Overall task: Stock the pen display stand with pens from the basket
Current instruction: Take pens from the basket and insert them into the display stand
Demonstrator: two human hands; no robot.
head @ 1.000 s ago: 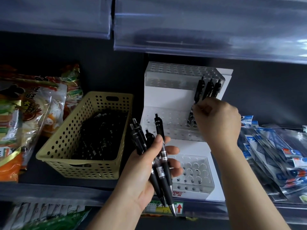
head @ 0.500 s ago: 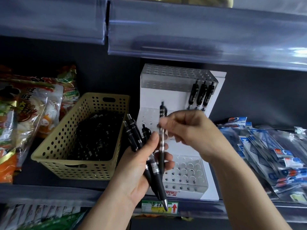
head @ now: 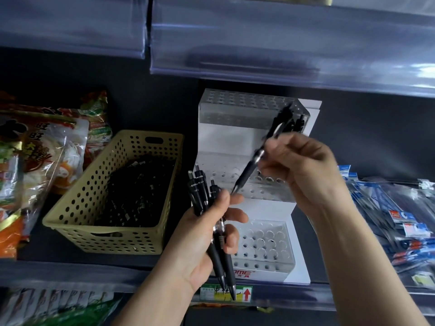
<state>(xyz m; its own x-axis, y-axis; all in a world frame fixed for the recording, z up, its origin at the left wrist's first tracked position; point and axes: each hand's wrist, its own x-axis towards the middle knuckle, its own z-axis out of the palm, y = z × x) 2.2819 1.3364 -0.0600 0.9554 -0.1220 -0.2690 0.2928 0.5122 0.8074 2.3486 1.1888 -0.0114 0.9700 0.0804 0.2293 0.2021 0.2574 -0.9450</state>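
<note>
A white, three-tiered pen display stand point(head: 226, 142) with clear perforated racks stands at the back of the shelf. A few black pens point(head: 297, 122) hang in its top rack at the right. My left hand point(head: 207, 241) grips a bundle of black pens point(head: 200, 191) in front of the stand's lower tiers. My right hand point(head: 301, 170) pinches one black pen point(head: 256, 158), tilted, tip down-left, clip end up by the top rack. A yellow perforated basket point(head: 77, 205) left of the stand holds several black pens point(head: 138, 191).
Snack bags point(head: 44, 147) lie left of the basket. Packaged stationery point(head: 397, 215) is stacked to the right of the stand. A clear plastic shelf edge point(head: 259, 43) hangs overhead. A price label point(head: 226, 294) sits on the shelf's front rail.
My right hand left the top rack, pulled one pen out of the bundle in my left hand, and has lifted it up and to the right, tilted toward the stand.
</note>
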